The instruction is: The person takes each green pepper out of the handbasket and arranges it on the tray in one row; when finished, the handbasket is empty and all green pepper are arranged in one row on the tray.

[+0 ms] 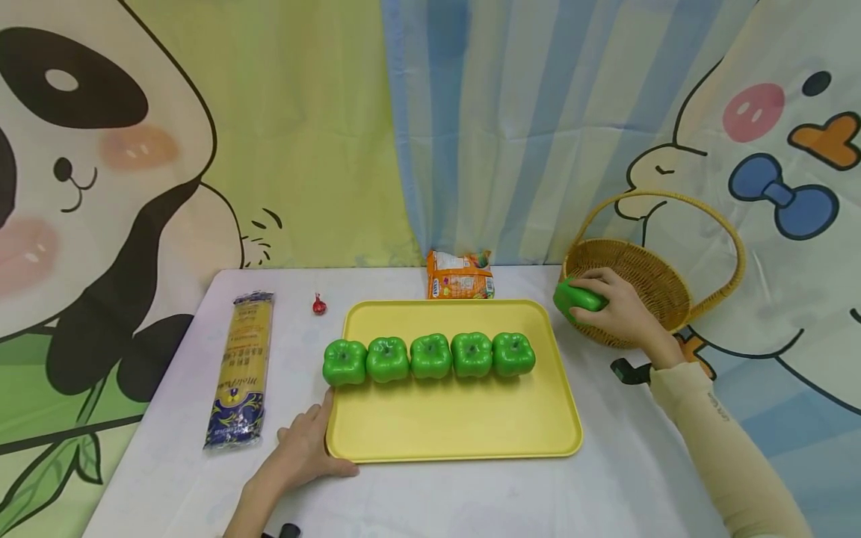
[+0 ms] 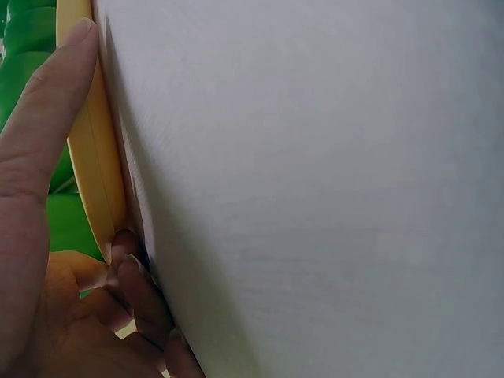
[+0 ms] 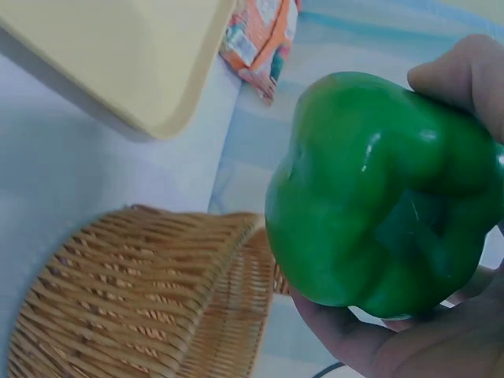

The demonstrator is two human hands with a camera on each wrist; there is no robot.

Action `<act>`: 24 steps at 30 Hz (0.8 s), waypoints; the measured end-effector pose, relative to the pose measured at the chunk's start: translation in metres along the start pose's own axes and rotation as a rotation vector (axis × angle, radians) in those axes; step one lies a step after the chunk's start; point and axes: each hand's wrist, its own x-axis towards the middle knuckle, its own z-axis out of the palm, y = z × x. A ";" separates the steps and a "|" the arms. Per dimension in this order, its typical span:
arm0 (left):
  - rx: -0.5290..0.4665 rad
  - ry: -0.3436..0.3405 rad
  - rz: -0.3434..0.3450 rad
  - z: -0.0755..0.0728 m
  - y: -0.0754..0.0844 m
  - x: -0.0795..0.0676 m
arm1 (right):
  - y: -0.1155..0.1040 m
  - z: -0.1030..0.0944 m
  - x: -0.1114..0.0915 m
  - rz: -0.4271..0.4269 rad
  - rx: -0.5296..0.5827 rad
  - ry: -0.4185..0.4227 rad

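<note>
My right hand (image 1: 617,310) grips a shiny green bell pepper (image 3: 370,197) between thumb and fingers, just over the left rim of a wicker basket (image 1: 628,261). In the right wrist view the pepper's hollowed end shows, and the basket lies below it. Five more green bell peppers, in a row, sit across a yellow tray (image 1: 451,426); the leftmost pepper (image 1: 345,363) overhangs its left edge. My left hand (image 1: 303,441) holds the tray's near left corner, thumb along the front rim and fingers by the left side. Up close, the left wrist view shows the thumb (image 2: 47,110) on the rim.
A long packet of noodles (image 1: 238,373) lies left of the tray. Behind the tray are an orange snack bag (image 1: 460,275) and a small red object (image 1: 319,304). The basket's tall handle (image 1: 736,254) arches over to its right. A curtain hangs behind the table.
</note>
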 end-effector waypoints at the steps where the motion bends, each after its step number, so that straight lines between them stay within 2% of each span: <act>1: 0.001 0.002 0.003 0.000 0.000 0.000 | 0.000 0.002 -0.001 -0.011 0.000 -0.001; 6: 0.013 0.008 0.008 -0.001 0.000 0.000 | -0.001 0.011 -0.006 -0.030 -0.017 -0.029; 13: 0.015 0.010 0.014 -0.002 -0.001 0.000 | -0.002 0.018 -0.011 0.005 -0.006 -0.118; 18: 0.009 0.008 0.008 -0.001 -0.001 0.000 | -0.004 0.021 -0.011 -0.029 0.014 -0.156; 24: 0.008 0.008 0.007 0.001 -0.001 0.000 | -0.003 0.025 -0.014 -0.023 -0.009 -0.197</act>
